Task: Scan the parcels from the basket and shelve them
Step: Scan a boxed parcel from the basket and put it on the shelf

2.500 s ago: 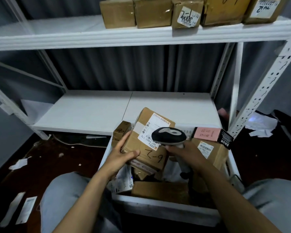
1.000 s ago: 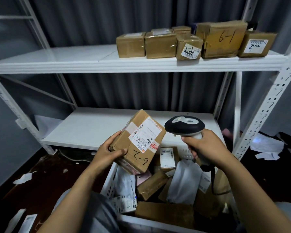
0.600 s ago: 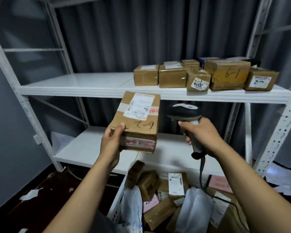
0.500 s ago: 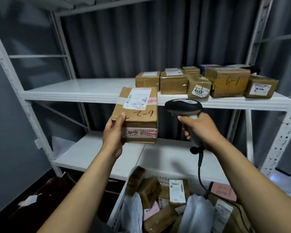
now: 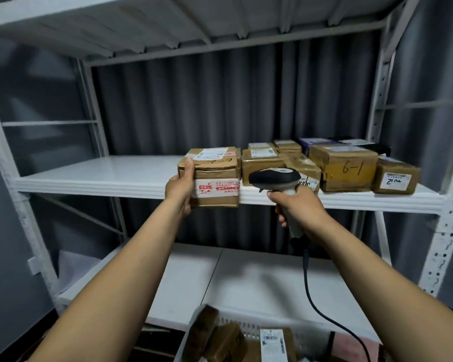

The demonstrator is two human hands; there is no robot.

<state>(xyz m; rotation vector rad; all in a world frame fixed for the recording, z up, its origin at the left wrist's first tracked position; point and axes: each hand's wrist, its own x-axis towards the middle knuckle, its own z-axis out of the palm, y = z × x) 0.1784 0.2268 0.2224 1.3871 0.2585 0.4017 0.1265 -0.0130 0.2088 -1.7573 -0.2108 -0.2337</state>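
Since the last look, the boxy brown cardboard parcel with the white label and red-printed tape has gone forward, up to the front edge of the flat white metal shelf. I am watching the left hand gripping its left side, with the thumb on the top corner and the fingers curling under. The cardboard is looking creased and a bit squashed on top. The parcel is hanging right at the shelf edge with its lower part dipping below it, and I cannot tell if it is resting on the shelf. It is sitting just beside a row of brown cardboard boxes lined up on the right half of the shelf. One of them is showing "6-1" in black pen.

The right hand is squeezing the pale handle of the smooth black and grey scanner, and its rounded head is sitting in front of those boxes. A thin black cable is curving down from the handle. At the bottom, the white plastic basket with slotted walls is holding more brown parcels.
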